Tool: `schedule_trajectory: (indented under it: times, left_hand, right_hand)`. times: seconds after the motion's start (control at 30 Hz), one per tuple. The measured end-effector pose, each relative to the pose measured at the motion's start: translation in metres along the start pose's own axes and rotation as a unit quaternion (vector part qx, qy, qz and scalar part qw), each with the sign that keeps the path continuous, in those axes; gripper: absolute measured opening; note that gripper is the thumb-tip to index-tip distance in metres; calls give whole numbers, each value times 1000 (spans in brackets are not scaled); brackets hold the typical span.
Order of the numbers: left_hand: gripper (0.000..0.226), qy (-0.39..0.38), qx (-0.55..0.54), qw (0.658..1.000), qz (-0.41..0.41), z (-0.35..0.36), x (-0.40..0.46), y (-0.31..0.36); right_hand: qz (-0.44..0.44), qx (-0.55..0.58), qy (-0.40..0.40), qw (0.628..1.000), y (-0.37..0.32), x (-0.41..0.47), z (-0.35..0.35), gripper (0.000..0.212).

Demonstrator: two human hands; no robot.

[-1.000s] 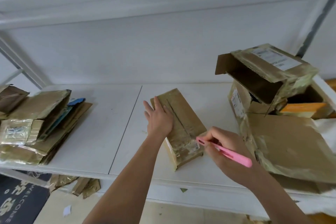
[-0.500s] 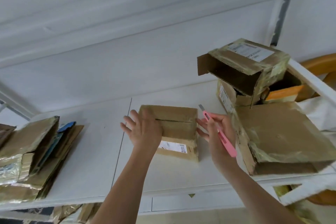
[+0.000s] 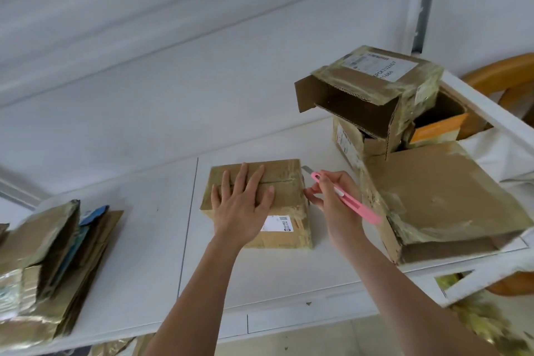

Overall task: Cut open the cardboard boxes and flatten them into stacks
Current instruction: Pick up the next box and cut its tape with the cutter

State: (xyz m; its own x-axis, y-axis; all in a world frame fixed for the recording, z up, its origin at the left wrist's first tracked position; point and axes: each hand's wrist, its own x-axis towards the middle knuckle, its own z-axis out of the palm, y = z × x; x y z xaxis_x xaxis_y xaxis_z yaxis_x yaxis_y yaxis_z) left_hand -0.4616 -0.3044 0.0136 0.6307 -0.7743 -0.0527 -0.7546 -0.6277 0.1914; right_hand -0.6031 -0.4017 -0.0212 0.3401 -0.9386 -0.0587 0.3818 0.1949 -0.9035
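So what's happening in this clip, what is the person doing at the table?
A person is breaking down cardboard boxes. The left hand lies flat on a small taped box on the white table, while the right hand holds a pink utility knife with its blade at the box's far right corner. Flattened cardboard is stacked at left; unflattened boxes wait at right.

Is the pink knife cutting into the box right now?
No, the pink knife in the right hand has its blade clear of the box.
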Motion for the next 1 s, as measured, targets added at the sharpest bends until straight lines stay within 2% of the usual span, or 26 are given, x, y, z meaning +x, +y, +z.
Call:
schedule_trajectory:
  times: [0.37, 0.6, 0.77, 0.93, 1.0]
  left_hand:
    - [67, -38, 24, 999, 12, -4, 3, -3]
    - [69, -55, 51, 997, 10, -5, 4, -2]
    - [69, -57, 54, 997, 8, -6, 4, -1]
    - [68, -51, 49, 997, 11, -7, 2, -1]
    - [66, -52, 43, 998, 17, -7, 0, -2]
  right_hand:
    - [-43, -54, -7, 998, 3, 8, 6, 10]
    - [-27, -81, -45, 995, -6, 0, -7, 21]
    - [-40, -108, -83, 990, -5, -13, -18, 15]
    - [-61, -145, -118, 980, -7, -23, -27, 22]
    - [-70, -165, -141, 974, -10, -24, -31, 18]
